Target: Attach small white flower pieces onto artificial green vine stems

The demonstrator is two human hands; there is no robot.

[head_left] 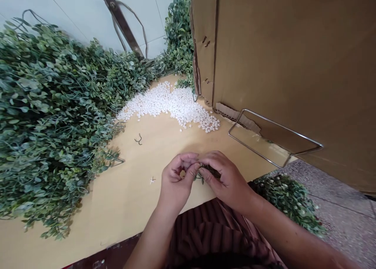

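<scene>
My left hand (pixel 179 175) and my right hand (pixel 221 173) meet close to the table's front edge, thumbs and forefingers pinched together. A small green artificial leaf sprig (pixel 200 178) is in the closed fingers of my right hand, most of it hidden by them. My left fingertips touch the same spot; what they pinch is too small and covered to name. Beyond the hands lies a spread heap of small white bead-like pieces (pixel 176 102). On the tabletop (pixel 126 198), left of my hands, are a loose white piece (pixel 152 180) and a bit of dark stem (pixel 138 139).
A large pile of artificial greenery (pixel 58 104) covers the left side, with more greenery (pixel 180 34) at the back. At right stands a big cardboard box (pixel 288 57) with a metal wire frame (pixel 279 124) before it. Further greenery (pixel 290 202) sits below the table edge.
</scene>
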